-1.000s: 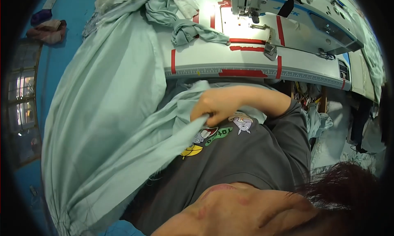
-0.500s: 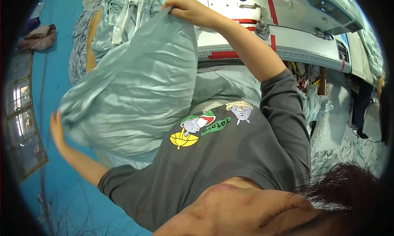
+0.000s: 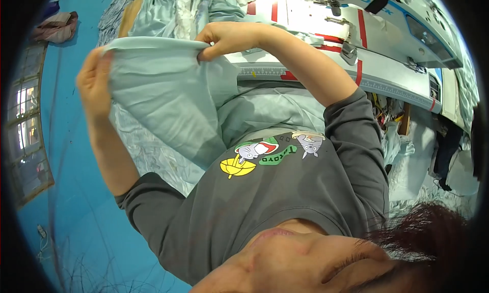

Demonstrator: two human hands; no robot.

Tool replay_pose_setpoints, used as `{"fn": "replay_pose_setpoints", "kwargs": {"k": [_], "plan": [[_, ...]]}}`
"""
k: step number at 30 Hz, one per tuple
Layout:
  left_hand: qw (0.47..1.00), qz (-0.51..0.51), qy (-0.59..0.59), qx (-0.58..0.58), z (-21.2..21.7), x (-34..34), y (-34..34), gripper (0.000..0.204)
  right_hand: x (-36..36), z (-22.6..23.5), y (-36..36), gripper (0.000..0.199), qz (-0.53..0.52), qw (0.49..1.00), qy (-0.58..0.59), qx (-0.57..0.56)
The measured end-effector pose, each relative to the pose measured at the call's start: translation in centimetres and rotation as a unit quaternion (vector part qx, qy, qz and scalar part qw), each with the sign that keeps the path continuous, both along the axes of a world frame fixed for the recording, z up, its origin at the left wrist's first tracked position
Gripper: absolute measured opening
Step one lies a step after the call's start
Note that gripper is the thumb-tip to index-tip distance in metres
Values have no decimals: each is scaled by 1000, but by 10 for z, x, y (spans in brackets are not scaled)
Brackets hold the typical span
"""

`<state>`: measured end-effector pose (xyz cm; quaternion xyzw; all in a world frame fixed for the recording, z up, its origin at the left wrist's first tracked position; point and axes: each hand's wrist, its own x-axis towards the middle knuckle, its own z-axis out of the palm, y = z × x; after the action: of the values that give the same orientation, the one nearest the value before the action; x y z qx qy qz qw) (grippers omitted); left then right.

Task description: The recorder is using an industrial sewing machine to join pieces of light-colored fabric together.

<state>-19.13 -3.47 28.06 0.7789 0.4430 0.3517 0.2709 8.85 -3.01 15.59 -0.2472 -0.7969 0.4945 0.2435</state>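
Both hands have come closer together, now stretching the pale green fabric [image 3: 168,104] edge. The left hand [image 3: 94,84] and right hand [image 3: 226,38] are each pinching a corner; the cloth is hanging short of the sewing table [image 3: 387,81] edge, not yet laid down

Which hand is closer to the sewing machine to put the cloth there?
Right. The right hand grips the pale green cloth beside the white sewing machine table, while the left hand holds the cloth's far end over the blue floor.

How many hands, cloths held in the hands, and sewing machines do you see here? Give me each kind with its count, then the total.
Hands: 2, the left hand and the right hand
Pale green cloth stretched between both hands: 1
White sewing machine: 1
Total: 4
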Motion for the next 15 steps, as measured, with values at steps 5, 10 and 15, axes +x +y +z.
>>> {"fn": "replay_pose_setpoints", "kwargs": {"k": [5, 10, 15], "plan": [[961, 215, -121, 125, 75, -91, 13, 22, -23, -22, 11, 24, -5, 987, 139, -83], [952, 203, -132, 189, 141, -167, 28, 25, -22, -23, 18, 27, -50, 991, 121, -32], [955, 167, -169, 178, 150, -205, 33, 26, -5, -30, 17, 27, -87, 987, 109, -80]]}}
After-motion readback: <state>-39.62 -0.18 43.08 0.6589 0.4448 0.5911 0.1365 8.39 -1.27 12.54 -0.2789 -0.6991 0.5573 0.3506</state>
